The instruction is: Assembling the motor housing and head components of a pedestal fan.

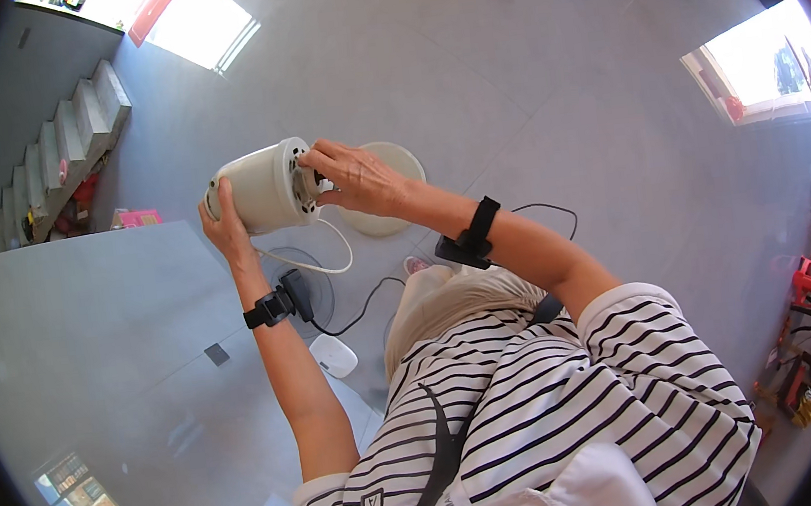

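A cream, drum-shaped motor housing lies on its side in the air, in front of me and a little to the left. My left hand is closed round its left end, thumb along the side. At its right end, which has dark vent holes, my right hand has its fingers bent in toward the centre. They close on a small part there, mostly hidden by the fingers. A white cord hangs in a loop below the housing. Behind my right hand, lower down, is a round cream disc.
Below my left wrist lie a clear round piece and a white rounded plate. Black straps with small boxes sit on both forearms, trailing thin cables. Concrete stairs rise at far left; a red item stands among clutter at right.
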The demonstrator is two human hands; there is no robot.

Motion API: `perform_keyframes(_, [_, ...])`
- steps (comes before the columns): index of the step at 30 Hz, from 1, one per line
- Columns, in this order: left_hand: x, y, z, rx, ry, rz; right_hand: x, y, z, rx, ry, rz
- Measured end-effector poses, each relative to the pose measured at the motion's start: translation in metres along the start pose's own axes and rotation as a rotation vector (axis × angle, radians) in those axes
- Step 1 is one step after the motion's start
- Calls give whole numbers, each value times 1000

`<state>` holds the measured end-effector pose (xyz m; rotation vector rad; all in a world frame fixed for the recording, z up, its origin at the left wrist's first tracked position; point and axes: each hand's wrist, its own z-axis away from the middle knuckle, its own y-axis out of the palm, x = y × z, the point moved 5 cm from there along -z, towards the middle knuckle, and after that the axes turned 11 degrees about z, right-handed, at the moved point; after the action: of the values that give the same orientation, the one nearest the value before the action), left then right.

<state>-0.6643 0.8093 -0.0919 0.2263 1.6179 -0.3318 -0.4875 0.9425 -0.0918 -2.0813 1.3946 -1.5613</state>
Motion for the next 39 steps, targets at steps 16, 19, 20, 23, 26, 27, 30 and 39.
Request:
perform_keyframes(16, [1, -2, 0, -25, -17, -7, -9, 10, 4, 267, 110, 325])
perform_keyframes(19, [3, -3, -3, -23, 23, -42, -25, 23, 6, 460, 370, 167])
perform_keyframes(20, [4, -5, -4, -26, 24, -41, -19, 13, 7, 186, 359, 57])
perform_keyframes(23, [1, -2, 2, -32, 8, -29, -4, -6, 7, -112, 143, 6])
perform_keyframes(26, [0, -3, -2, -26, 24, -44, 2, 2, 4, -42, 23, 68])
perform_keyframes(27, [-1, -2, -1, -21, 25, -38, -4, 9, 5, 65, 108, 76])
perform_keyframes(30, [0, -1, -1, -19, 33, -30, -22, 22, 4, 103, 48, 266])
perform_keyframes(39, [-2, 1, 0, -22, 5, -24, -9, 4, 4, 174, 210, -55])
